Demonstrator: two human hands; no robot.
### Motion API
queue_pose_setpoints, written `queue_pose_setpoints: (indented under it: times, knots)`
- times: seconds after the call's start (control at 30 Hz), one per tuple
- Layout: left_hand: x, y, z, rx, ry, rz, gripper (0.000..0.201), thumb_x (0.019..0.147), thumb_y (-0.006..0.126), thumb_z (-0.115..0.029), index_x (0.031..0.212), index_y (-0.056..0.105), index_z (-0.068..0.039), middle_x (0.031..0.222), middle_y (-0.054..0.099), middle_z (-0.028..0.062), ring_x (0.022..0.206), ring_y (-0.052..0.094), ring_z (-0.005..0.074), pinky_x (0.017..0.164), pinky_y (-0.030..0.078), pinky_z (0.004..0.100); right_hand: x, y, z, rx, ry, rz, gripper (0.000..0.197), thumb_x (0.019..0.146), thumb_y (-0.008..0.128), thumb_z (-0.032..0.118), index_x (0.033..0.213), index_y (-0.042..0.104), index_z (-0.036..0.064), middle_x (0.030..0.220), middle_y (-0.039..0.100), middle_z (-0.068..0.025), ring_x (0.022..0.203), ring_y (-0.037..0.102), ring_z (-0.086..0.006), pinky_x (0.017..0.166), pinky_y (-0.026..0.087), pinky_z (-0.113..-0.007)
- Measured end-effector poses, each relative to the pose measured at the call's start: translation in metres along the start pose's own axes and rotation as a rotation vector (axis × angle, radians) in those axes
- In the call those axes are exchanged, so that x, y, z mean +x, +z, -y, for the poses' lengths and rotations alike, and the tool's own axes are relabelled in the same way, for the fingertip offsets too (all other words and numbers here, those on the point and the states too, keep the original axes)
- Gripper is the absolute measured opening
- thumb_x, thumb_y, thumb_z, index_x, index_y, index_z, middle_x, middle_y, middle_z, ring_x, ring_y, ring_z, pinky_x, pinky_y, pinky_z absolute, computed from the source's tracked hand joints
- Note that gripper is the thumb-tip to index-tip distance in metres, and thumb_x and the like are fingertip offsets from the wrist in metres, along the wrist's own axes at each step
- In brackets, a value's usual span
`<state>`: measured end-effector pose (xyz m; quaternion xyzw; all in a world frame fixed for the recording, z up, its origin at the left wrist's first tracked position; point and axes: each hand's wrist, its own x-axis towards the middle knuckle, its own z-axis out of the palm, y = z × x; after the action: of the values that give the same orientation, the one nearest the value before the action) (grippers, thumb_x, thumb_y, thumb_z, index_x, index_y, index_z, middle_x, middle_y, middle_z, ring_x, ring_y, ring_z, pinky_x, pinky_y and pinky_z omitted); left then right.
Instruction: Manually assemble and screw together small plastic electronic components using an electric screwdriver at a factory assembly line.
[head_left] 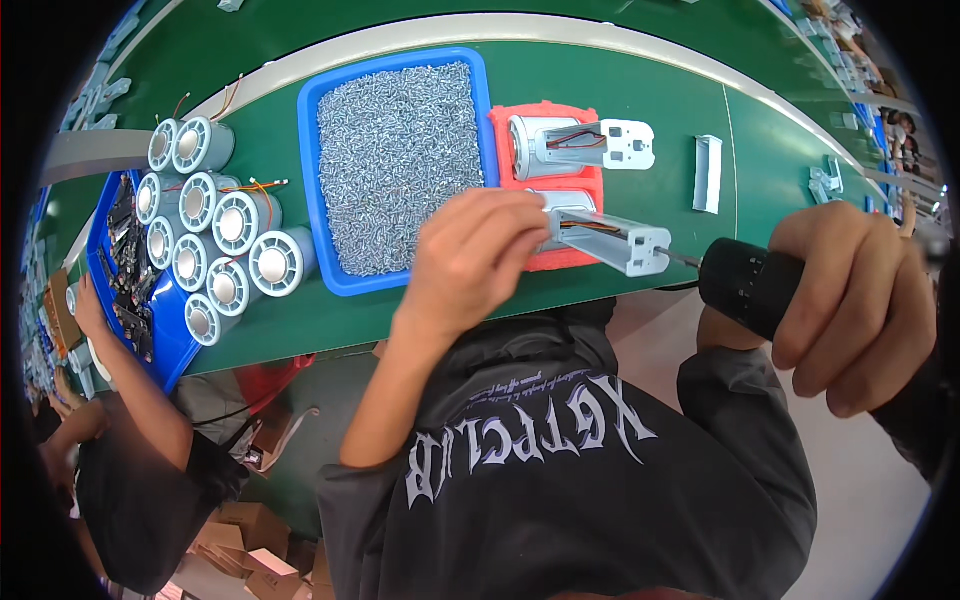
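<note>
My right hand (855, 305) is wrapped round a black electric screwdriver (745, 285). Its bit points left and meets the end of a white metal bracket (635, 250). This bracket juts from a motor (570, 203) lying in the lower slot of a red foam holder (592, 182), with coloured wires inside. At the motor's left end is my left hand (475, 255), its thumb and fingers pinched together; what they grip, if anything, is hidden. In the upper slot lies a second motor (535, 147) with a similar bracket (628, 145).
Left of the holder stands a blue tray (305, 130) full of small screws (400, 160). Several white motors (232, 222) are stacked further left, beside a blue bin (180, 345) of black parts. A loose white bracket (707, 175) lies to the right. Another person's arm (140, 375) reaches toward the bin.
</note>
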<state>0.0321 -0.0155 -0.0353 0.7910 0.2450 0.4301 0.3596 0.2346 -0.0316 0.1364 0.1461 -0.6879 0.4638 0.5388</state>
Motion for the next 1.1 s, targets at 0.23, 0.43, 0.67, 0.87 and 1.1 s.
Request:
queue_pose_setpoints:
  times: [0.23,0.43,0.67,0.87,1.1]
  knots:
    - [-0.006,0.033,0.001,0.070,0.022,-0.092,0.015,0.071,0.069,0.000,0.082,0.061,-0.006,0.092,0.067,0.0010,0.076,0.061,0.0186,0.069,0.048,0.0307,-0.005,0.001,0.036,-0.082,0.194,-0.085,0.034,0.086,0.064,0.030,0.110,0.048,0.0114,0.072,0.056,-0.0047,0.052,0.056,-0.0157,0.048,0.056,-0.029]
    - [-0.004,0.032,-0.005,-0.105,-0.094,-0.115,0.016,0.071,0.067,0.001,0.083,0.060,-0.006,0.090,0.065,0.0018,0.076,0.059,0.0194,0.070,0.046,0.0304,-0.005,0.002,0.032,-0.134,0.310,-0.141,0.050,0.093,0.055,0.033,0.136,0.042,0.0131,0.075,0.053,-0.0053,0.055,0.055,-0.0161,0.047,0.056,-0.030]
    - [-0.009,0.033,-0.010,-0.282,-0.149,-0.165,0.013,0.073,0.064,0.002,0.082,0.059,-0.005,0.085,0.062,0.0037,0.077,0.054,0.0208,0.073,0.043,0.0301,-0.021,-0.003,-0.011,0.232,-0.663,-0.373,0.050,0.093,0.055,0.035,0.136,0.042,0.0128,0.076,0.052,-0.0056,0.053,0.054,-0.0159,0.046,0.055,-0.029]
    - [-0.015,0.037,-0.006,-0.307,-0.140,-0.177,0.011,0.074,0.063,0.002,0.082,0.058,-0.005,0.085,0.060,0.0041,0.078,0.052,0.0211,0.074,0.042,0.0304,-0.020,0.014,0.026,-0.197,-0.159,-0.512,0.049,0.093,0.055,0.036,0.135,0.042,0.0127,0.075,0.052,-0.0055,0.052,0.054,-0.0154,0.045,0.055,-0.029]
    - [-0.015,0.040,-0.007,-0.306,-0.145,-0.200,0.009,0.076,0.063,0.001,0.081,0.059,-0.005,0.083,0.060,0.0036,0.077,0.052,0.0208,0.074,0.042,0.0306,-0.020,0.011,0.023,-0.235,-0.138,-0.474,0.049,0.094,0.054,0.035,0.136,0.041,0.0134,0.074,0.052,-0.0055,0.051,0.053,-0.0152,0.044,0.055,-0.028]
